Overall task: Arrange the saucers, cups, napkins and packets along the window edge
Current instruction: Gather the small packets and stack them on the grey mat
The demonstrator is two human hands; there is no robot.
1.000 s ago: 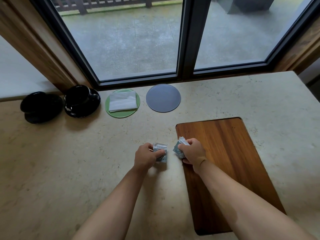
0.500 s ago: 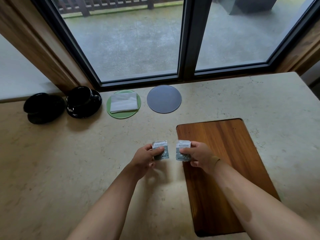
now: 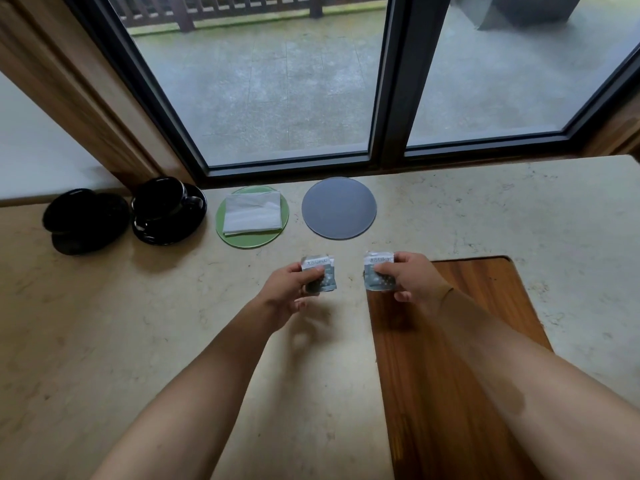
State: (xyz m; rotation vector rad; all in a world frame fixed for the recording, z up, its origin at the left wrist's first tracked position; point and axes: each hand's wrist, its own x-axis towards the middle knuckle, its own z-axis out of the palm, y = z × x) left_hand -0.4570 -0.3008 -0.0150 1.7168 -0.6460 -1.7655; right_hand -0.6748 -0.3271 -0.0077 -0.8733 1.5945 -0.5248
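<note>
My left hand [image 3: 287, 292] pinches a small grey-and-white packet [image 3: 320, 271] above the stone counter. My right hand [image 3: 412, 280] pinches a second matching packet [image 3: 377, 271] over the near left corner of the wooden board. Along the window edge, from left to right, stand a black cup on a black saucer [image 3: 86, 221], a second black cup [image 3: 161, 199] on its saucer [image 3: 173, 233], a green saucer [image 3: 249, 239] with a folded white napkin [image 3: 252, 213] on it, and a bare grey saucer [image 3: 338, 207].
A dark wooden board [image 3: 460, 368] is set into the beige stone counter [image 3: 104, 323] at the right. Black window frames [image 3: 393, 98] and a wooden side panel border the counter's far edge.
Both hands have lifted their packets off the counter and carried them forward toward the window, turning them face up. The packets are now held further apart.
</note>
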